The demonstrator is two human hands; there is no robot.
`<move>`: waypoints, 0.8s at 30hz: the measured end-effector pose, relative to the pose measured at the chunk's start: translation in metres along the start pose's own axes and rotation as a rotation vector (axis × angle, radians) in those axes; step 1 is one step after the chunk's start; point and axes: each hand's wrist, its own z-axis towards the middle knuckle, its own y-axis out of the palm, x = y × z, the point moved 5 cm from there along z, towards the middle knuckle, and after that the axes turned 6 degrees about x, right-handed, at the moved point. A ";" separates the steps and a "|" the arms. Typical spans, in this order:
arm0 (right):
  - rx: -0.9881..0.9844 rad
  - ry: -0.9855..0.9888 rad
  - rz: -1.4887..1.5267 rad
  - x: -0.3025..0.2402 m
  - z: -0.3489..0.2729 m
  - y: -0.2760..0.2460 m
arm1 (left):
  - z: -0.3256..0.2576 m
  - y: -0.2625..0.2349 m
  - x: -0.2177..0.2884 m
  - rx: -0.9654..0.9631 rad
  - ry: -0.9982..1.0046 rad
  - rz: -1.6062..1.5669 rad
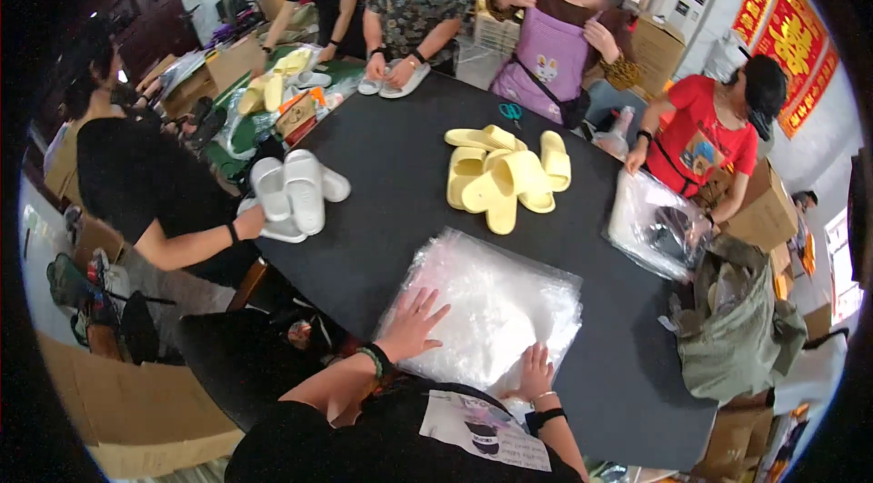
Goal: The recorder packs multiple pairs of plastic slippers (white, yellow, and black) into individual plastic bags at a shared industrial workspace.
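Left side first: a co-worker in black at the table's left edge, with white slippers (296, 192) piled beside that person's hand. The table (391, 155) is dark and round-edged.

My left hand (414, 324) lies flat, fingers spread, palm down on the stack of clear plastic bags (496, 301), on its near-left part. Nothing gripped; the hand is released and pressing.

The stack sits at the near edge of the table, directly ahead of both hands. Its long axis runs from near-left to far-right, roughly across my front. Most of it lies beyond and between the hands.

My right hand (535, 372) rests on the stack's near edge, fingers loosely extended, also holding nothing. It sits closer to my body than the left; the left reaches further onto the bags.

Mid-table, beyond the bags: a heap of yellow slippers (505, 174), well apart from both hands.

Far right edge: a person in red handling a clear bag (657, 226) with something inside it. Cardboard boxes behind.
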 end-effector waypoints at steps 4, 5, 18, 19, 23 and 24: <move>0.025 -0.032 -0.032 -0.007 0.003 -0.003 | -0.008 0.038 -0.020 -0.119 -0.070 0.052; 0.002 -0.026 -0.040 -0.007 0.002 -0.002 | -0.010 0.050 -0.025 -0.215 -0.112 0.036; 0.118 -0.065 -0.092 -0.021 -0.019 -0.036 | 0.005 0.052 -0.012 -0.210 -0.071 0.076; 0.148 -0.088 -0.089 -0.025 -0.021 -0.040 | 0.007 0.045 -0.003 -0.133 -0.027 0.022; 0.107 -0.103 -0.089 -0.029 -0.015 -0.038 | 0.014 0.039 0.017 -0.127 0.037 -0.043; 0.066 -0.092 -0.096 -0.028 -0.014 -0.028 | 0.010 0.047 0.018 -0.188 0.058 -0.015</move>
